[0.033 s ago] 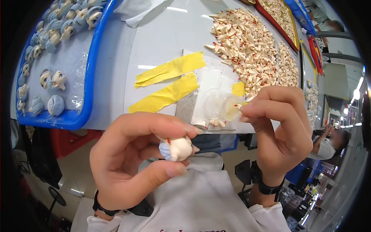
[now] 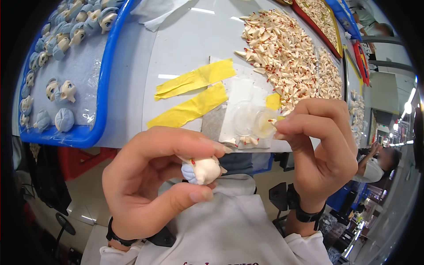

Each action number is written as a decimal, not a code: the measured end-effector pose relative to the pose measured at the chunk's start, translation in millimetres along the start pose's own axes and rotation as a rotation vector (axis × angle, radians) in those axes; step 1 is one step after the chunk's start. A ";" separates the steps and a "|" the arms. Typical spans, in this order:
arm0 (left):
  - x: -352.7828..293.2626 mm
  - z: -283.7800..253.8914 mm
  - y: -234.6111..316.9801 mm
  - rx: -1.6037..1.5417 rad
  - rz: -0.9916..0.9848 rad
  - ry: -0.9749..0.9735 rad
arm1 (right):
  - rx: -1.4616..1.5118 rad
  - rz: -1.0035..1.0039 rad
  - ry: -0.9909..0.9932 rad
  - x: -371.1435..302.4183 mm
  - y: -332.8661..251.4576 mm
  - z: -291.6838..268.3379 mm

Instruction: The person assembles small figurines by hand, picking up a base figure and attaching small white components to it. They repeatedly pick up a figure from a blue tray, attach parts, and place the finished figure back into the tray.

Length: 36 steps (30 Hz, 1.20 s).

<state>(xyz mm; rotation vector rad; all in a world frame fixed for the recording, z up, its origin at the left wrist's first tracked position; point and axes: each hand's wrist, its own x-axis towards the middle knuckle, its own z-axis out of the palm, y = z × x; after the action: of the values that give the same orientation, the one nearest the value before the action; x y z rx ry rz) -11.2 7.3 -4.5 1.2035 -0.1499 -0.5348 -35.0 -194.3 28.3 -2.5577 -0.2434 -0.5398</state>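
Observation:
My left hand (image 2: pixel 152 176) is closed round a small doll head (image 2: pixel 204 171), gripping it between thumb and fingers. The head is cream with pale blue hair and a red spot near the hairline. Its face is mostly turned away. To the right, my right hand (image 2: pixel 320 141) pinches a tiny cream ear-like piece (image 2: pixel 272 121) with a red mark between thumb and forefinger. That piece is over or beside a small clear cup (image 2: pixel 260 128) with something yellowish in it; whether they touch I cannot tell. Several similar pieces (image 2: pixel 248 140) lie by the table's front edge.
A blue tray (image 2: pixel 99 101) of doll heads stands at the left. Yellow tape strips (image 2: pixel 190 106) cross the middle of the table (image 2: pixel 185 44). A large heap of cream pointed pieces (image 2: pixel 287 57) spreads at the far right, near a red-edged tray (image 2: pixel 316 26). Another person (image 2: pixel 373 163) sits at right.
The doll head has turned very slightly in my left hand. My right hand stays where it was.

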 end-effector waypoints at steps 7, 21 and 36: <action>5.8 5.0 -4.8 -0.007 0.161 0.019 | 0.034 0.022 0.008 0.9 -1.0 0.9; 5.4 25.0 -5.2 -0.195 0.135 0.046 | 0.658 0.091 -0.042 -9.0 -28.7 2.1; 0.4 19.2 -15.5 -0.210 0.184 -0.007 | 0.486 0.071 -0.016 -17.3 -34.2 8.0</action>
<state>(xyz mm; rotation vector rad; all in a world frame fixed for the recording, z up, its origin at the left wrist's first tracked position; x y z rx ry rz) -23.2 -13.0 -11.8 0.9725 -0.2031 -0.3837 -57.3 -162.1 29.9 -2.0901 -0.2533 -0.3781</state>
